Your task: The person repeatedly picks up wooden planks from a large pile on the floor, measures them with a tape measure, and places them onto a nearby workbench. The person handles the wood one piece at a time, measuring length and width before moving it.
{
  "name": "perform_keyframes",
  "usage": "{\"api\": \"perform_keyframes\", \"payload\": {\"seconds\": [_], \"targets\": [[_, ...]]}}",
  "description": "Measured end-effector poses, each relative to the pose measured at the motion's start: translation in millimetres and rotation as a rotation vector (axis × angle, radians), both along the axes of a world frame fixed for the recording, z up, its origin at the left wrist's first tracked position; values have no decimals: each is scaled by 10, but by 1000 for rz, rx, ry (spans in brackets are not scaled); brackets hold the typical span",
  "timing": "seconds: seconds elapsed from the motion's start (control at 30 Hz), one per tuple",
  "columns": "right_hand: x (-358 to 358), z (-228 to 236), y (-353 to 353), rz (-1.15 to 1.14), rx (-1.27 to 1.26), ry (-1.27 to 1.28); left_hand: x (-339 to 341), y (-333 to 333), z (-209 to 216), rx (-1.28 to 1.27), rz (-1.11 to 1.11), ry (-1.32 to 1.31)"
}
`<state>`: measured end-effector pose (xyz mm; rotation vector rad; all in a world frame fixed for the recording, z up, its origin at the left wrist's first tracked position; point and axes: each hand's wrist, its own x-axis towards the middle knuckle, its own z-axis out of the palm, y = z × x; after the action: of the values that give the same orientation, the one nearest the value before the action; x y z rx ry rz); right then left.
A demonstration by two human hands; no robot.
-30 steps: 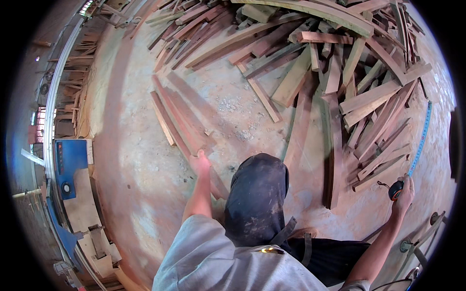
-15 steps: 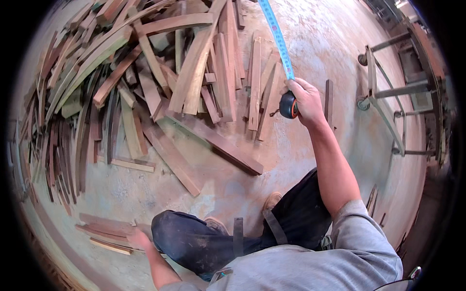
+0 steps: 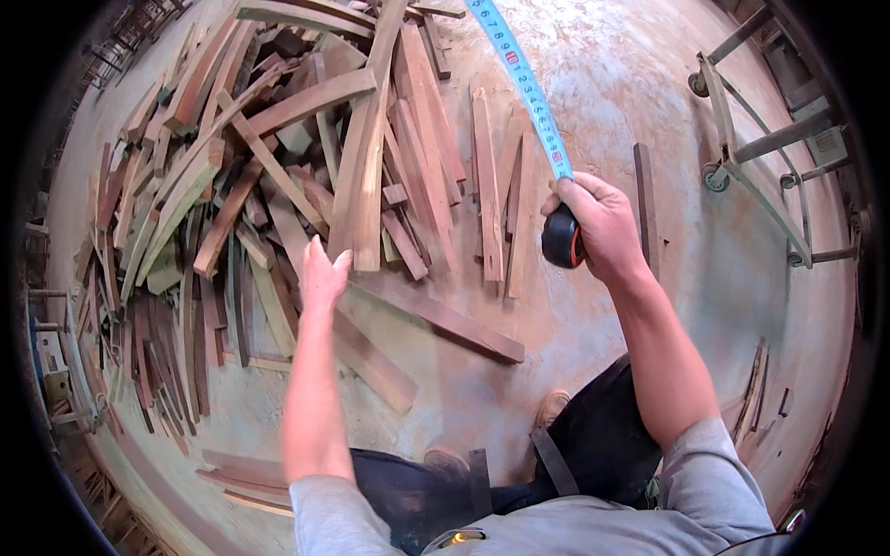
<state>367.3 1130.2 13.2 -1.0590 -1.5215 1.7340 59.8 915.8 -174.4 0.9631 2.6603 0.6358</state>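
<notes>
My right hand (image 3: 604,227) is closed round a black-and-orange tape measure (image 3: 561,239), its thumb by the mouth of the case. From it a light blue blade (image 3: 525,83) runs out past the top edge of the picture. My left hand (image 3: 324,278) reaches forward with thumb and fingers apart, holding nothing. It is over the heap of wood strips (image 3: 269,157), close to the lower end of a long pale strip (image 3: 368,243); whether it touches the wood I cannot tell. A dark brown beam (image 3: 445,320) lies just beyond that hand.
Several straight strips (image 3: 489,199) lie right of the heap, and a single dark strip (image 3: 646,208) lies beyond my right hand. A wheeled metal frame (image 3: 756,176) stands at the right. More strips (image 3: 246,477) lie on the floor at lower left.
My left hand has left the strips at lower left and swung forward to the heap. My right hand still holds the tape measure; the view has shifted a little.
</notes>
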Motion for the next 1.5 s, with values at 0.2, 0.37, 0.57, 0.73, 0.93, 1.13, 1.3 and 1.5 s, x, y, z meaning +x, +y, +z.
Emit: {"api": "perform_keyframes", "payload": {"seconds": [0.2, 0.37, 0.57, 0.73, 0.93, 1.13, 1.3, 1.5], "targets": [[137, 34, -28, 6, -24, 25, 199, 395, -168, -114, 205, -17], [153, -11, 71, 23, -12, 53, 549, 383, 15, -193, 75, 149], [6, -51, 106, 25, -79, 58, 1472, 191, -279, -67, 44, -225], [10, -126, 148, 12, -91, 41, 2369, -403, -587, 245, 218, -1523], [3, -131, 170, -31, -109, 63, 2790, -675, -623, 428, 325, -1805], [19, -194, 186, -10, -79, 31, 2849, -641, -278, 584, 359, -1883], [73, -232, 195, 101, -54, -68, 2701, -692, 235, 455, 372, -1686], [235, -431, 313, 356, 359, -461, 2393, -861, 805, 253, 210, -1186]]}}
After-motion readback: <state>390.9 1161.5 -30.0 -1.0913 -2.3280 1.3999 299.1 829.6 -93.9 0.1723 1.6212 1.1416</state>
